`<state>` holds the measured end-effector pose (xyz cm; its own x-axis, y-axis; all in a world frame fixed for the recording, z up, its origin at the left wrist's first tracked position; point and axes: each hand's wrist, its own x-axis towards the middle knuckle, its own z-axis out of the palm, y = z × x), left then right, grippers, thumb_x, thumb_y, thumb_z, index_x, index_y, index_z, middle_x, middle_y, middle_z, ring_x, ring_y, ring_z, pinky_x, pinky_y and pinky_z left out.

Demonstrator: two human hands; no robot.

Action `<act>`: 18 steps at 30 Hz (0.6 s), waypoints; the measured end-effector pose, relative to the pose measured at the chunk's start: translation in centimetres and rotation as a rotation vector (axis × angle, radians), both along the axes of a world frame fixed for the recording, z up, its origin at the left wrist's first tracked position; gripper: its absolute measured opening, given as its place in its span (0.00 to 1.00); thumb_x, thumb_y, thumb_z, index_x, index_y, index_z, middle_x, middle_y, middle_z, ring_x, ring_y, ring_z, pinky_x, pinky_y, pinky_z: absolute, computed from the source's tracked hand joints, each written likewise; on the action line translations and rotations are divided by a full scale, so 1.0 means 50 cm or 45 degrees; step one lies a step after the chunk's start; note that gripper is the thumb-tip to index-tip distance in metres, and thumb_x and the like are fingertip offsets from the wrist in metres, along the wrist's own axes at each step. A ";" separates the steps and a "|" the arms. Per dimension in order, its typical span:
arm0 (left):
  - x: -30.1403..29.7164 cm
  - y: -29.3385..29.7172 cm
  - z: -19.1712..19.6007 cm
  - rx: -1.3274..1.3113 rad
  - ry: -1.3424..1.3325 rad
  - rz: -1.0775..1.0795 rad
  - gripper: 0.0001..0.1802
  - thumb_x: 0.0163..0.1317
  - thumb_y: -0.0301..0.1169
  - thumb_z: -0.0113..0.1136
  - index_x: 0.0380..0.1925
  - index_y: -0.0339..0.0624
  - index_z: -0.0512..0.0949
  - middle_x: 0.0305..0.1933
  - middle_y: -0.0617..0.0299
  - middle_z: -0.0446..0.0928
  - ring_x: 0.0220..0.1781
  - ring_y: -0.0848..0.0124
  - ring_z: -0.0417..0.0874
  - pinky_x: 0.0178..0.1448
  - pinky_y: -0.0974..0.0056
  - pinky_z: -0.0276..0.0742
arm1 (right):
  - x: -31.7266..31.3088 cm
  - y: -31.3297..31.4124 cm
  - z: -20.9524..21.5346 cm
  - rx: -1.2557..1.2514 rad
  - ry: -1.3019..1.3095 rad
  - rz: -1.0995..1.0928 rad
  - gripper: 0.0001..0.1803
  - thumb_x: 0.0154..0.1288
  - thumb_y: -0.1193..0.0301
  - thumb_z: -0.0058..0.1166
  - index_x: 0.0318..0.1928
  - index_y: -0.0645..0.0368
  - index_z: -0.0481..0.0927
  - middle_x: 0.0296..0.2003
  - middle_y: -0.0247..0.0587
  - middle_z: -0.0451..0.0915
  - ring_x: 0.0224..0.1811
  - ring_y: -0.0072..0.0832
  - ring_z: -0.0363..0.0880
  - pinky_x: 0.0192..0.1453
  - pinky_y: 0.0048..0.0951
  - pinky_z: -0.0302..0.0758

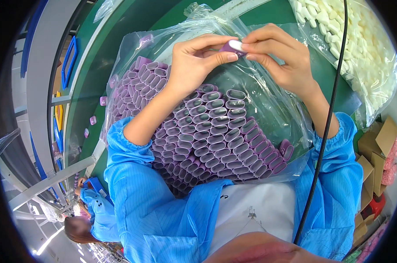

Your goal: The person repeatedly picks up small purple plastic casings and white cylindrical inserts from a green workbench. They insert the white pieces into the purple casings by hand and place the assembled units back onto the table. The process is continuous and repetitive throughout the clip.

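Above the far side of a clear plastic bag (273, 103), my left hand (187, 63) pinches a small purple oval shell (226, 49) between thumb and fingers. A white rounded insert (236, 44) shows at the shell's right end. My right hand (288, 61) has its thumb and fingertips closed on that white insert; how deep it sits in the shell is hidden. Below my hands, many hollow purple oval shells (200, 118) stand packed together on the bag, most with their open ends up. One shell (286, 150) leans apart at the right edge of the pack.
A bag of white inserts (330, 22) lies at the far right. The green belt (91, 65) curves along the left, with a few loose purple pieces (103, 101) on it. A black cable (325, 127) hangs before my right arm. Cardboard boxes (374, 168) stand right; a co-worker (101, 212) is lower left.
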<state>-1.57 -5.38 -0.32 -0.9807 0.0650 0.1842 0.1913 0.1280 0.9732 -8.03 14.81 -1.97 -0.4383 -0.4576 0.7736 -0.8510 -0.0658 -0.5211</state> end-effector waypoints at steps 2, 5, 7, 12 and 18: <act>0.000 -0.002 0.001 0.030 -0.077 -0.016 0.17 0.55 0.18 0.69 0.46 0.33 0.83 0.45 0.55 0.83 0.45 0.70 0.86 0.54 0.68 0.83 | 0.007 -0.002 -0.006 -0.026 0.025 -0.006 0.09 0.54 0.79 0.66 0.38 0.63 0.84 0.39 0.40 0.81 0.39 0.31 0.82 0.39 0.27 0.79; 0.001 -0.001 0.005 0.050 -0.057 -0.032 0.17 0.55 0.18 0.69 0.46 0.33 0.83 0.45 0.55 0.83 0.45 0.69 0.86 0.54 0.68 0.83 | 0.009 -0.012 -0.008 -0.081 0.095 -0.042 0.11 0.54 0.80 0.66 0.40 0.63 0.84 0.39 0.41 0.81 0.39 0.32 0.82 0.39 0.28 0.79; 0.002 0.002 0.009 0.037 0.003 -0.034 0.17 0.55 0.18 0.69 0.46 0.33 0.83 0.44 0.55 0.83 0.45 0.70 0.86 0.53 0.67 0.83 | 0.014 -0.015 -0.003 -0.100 0.154 -0.081 0.12 0.54 0.79 0.66 0.41 0.64 0.84 0.39 0.41 0.80 0.38 0.32 0.81 0.38 0.28 0.79; 0.003 0.000 0.013 -0.096 0.091 -0.033 0.16 0.54 0.20 0.70 0.45 0.35 0.84 0.44 0.56 0.83 0.44 0.71 0.85 0.51 0.68 0.83 | 0.018 -0.017 -0.006 -0.082 0.180 -0.060 0.12 0.55 0.79 0.65 0.42 0.63 0.84 0.39 0.42 0.79 0.36 0.33 0.80 0.37 0.29 0.78; -0.001 -0.007 0.015 -0.194 0.128 -0.066 0.16 0.54 0.23 0.71 0.45 0.37 0.85 0.44 0.57 0.83 0.44 0.72 0.84 0.50 0.68 0.81 | 0.016 -0.012 -0.007 -0.019 0.171 -0.034 0.13 0.57 0.78 0.65 0.44 0.63 0.82 0.41 0.42 0.78 0.38 0.34 0.80 0.39 0.29 0.78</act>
